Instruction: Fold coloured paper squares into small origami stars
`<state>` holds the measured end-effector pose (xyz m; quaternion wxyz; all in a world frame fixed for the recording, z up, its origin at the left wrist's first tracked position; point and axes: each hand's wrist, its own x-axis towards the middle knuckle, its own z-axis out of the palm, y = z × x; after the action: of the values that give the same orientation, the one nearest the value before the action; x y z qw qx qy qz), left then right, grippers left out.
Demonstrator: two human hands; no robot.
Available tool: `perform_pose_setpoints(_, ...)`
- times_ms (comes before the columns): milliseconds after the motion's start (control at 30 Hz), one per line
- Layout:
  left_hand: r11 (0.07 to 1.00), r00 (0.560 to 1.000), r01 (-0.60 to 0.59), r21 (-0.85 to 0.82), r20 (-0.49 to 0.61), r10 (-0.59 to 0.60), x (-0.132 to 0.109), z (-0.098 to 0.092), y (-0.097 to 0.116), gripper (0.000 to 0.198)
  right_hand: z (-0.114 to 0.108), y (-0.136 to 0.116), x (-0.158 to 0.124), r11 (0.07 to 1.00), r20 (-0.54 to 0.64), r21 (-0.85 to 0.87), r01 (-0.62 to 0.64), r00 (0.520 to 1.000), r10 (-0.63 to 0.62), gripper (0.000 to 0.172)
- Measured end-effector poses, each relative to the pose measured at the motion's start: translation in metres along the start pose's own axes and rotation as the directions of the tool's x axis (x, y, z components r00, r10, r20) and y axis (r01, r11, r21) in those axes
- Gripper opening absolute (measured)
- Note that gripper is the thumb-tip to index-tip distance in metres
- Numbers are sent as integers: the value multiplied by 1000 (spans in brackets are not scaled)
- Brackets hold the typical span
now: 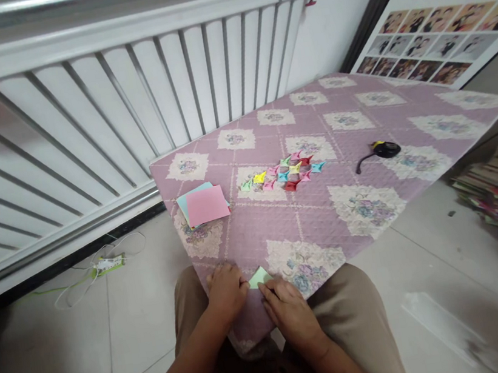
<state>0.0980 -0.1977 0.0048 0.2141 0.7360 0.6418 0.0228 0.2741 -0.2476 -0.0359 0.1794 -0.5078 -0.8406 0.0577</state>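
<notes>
A small light-green piece of folded paper [259,276] lies at the near edge of the cloth-covered table, between my two hands. My left hand [226,288] is closed, its fingers curled and its thumb at the paper's left corner. From the right, my right hand [289,308] pinches the lower right edge of the same paper. Beyond them, several small folded paper shapes [283,177] in green, yellow, pink, red and blue sit together in slanting rows. To their left lies a stack of square paper sheets [208,205], pink on top and light blue beneath.
A black object with a short strap and yellow mark [385,149] lies on the tablecloth [276,222] at right. Behind the table stands a white radiator [196,65]. A photo board [434,27] leans at the far right; a power strip [109,264] is on the floor.
</notes>
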Motion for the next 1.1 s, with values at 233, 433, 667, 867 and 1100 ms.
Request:
perform_pose_setpoints(233,999,999,-47,7,22,47,6,-2,-7,8,-4,-3,0,998,60,-58,8,998,-4,55)
perform_pose_setpoints(433,982,982,-188,29,21,187,-8,2,0,13,-1,-6,1,997,66,-49,-56,996,59,52)
perform_pose_setpoints(667,943,940,-320,95,-90,328,-33,48,1,33,0,-5,-2,997,65,-19,-76,995,77,42)
perform_pose_setpoints(867,930,917,-332,156,-177,357,-37,60,-4,41,3,3,-7,1000,33,-27,-13,999,14,39)
perform_pose_setpoints(1100,920,905,-345,187,-193,378,-36,55,0,43,8,14,-13,998,-59,-46,38,997,-41,32)
